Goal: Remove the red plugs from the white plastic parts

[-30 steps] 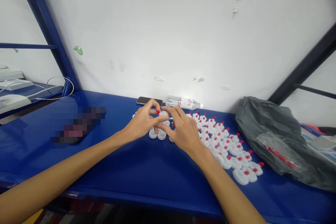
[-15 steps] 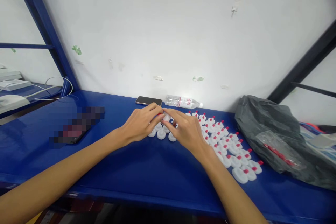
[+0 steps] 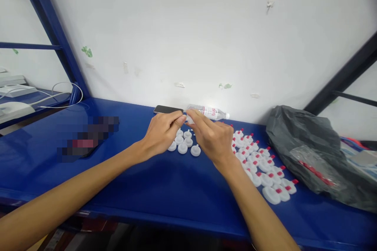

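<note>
My left hand and my right hand meet above the blue table, their fingers closed. Between the right fingertips shows part of a white cap. The left fingers pinch at its left side, and what they hold is hidden. Below and between the hands lie several plain white caps with small nozzles. Right of my right hand stand rows of white caps with red tips, partly covered by that hand.
A black phone and a clear bottle lie by the wall. A dark plastic bag with a clear packet of red pieces is at right. A blurred dark object lies at left on the table.
My hands have closed more tightly around the cap, and the red bit seen between them is now hidden. The view has shifted slightly. More plain caps show below the hands.
</note>
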`<state>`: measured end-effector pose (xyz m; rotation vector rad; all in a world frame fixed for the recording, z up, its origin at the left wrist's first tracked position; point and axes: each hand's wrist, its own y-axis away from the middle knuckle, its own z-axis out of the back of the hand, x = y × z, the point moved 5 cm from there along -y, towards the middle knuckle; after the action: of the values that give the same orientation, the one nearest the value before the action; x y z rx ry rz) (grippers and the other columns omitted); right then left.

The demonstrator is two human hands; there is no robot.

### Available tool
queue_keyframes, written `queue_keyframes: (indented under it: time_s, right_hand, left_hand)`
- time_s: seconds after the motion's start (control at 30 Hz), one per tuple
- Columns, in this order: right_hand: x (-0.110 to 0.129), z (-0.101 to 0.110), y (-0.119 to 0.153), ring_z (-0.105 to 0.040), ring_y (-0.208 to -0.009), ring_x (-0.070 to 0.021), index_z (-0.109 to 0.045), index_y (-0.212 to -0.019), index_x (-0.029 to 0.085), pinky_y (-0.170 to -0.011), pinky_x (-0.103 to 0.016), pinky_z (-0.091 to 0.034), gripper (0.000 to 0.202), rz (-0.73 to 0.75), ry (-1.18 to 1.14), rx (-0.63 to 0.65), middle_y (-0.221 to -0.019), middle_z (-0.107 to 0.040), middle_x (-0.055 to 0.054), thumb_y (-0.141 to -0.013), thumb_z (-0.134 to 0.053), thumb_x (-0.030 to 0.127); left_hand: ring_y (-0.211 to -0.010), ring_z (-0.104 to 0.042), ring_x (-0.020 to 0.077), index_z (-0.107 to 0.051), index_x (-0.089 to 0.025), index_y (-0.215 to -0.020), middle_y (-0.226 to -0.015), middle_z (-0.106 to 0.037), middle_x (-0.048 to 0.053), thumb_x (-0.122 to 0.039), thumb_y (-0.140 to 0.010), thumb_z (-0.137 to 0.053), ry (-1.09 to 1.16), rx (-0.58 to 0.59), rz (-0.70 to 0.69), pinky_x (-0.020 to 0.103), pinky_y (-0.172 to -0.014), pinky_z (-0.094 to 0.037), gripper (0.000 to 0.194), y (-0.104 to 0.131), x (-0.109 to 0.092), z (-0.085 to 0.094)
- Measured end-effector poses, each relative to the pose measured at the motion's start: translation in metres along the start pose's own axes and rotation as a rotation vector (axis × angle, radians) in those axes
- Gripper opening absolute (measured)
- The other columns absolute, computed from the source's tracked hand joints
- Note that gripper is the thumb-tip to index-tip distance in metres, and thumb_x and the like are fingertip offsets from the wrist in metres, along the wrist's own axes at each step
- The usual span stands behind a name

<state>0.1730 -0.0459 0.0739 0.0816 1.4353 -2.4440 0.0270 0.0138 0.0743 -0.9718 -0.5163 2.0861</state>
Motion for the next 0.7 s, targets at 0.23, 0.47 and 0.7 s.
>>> queue_keyframes:
  time_s: [0.23, 0.47, 0.7]
  right_hand:
    - [-0.004, -0.001, -0.002, -0.065, -0.055, -0.0111, -0.070, -0.132, 0.034, -0.051, -0.030, -0.039, 0.033, -0.073, 0.029, 0.040, -0.125, -0.076, 0.000, -0.107, -0.048, 0.035]
    - [-0.121, 0.030, 0.021, -0.068, -0.064, -0.0273, -0.078, -0.121, 0.024, -0.059, -0.035, -0.037, 0.038, -0.672, 0.247, -0.196, -0.074, -0.078, -0.009, -0.093, -0.067, 0.048]
    - [-0.089, 0.006, 0.016, -0.071, -0.069, -0.0227, -0.075, -0.124, 0.023, -0.068, -0.032, -0.047, 0.040, -0.528, 0.024, -0.063, -0.084, -0.079, -0.007, -0.096, -0.059, 0.048]
  left_hand:
    - [-0.045, -0.022, 0.0086, -0.033, -0.022, -0.066, -0.055, -0.027, -0.008, -0.049, -0.100, -0.048, 0.639, 0.138, 0.309, 0.026, -0.044, -0.019, 0.046, -0.004, 0.007, -0.015]
    - [-0.049, -0.029, 0.0114, -0.030, -0.022, -0.063, -0.055, -0.032, -0.005, -0.042, -0.102, -0.042, 0.158, -0.044, 0.267, 0.029, -0.051, -0.023, 0.045, -0.007, 0.049, 0.020]
    - [-0.095, -0.064, 0.0234, -0.067, -0.023, -0.096, -0.102, -0.071, 0.004, -0.036, -0.099, -0.043, -0.292, 0.330, 0.020, 0.034, -0.075, -0.044, 0.028, -0.002, 0.047, -0.013]
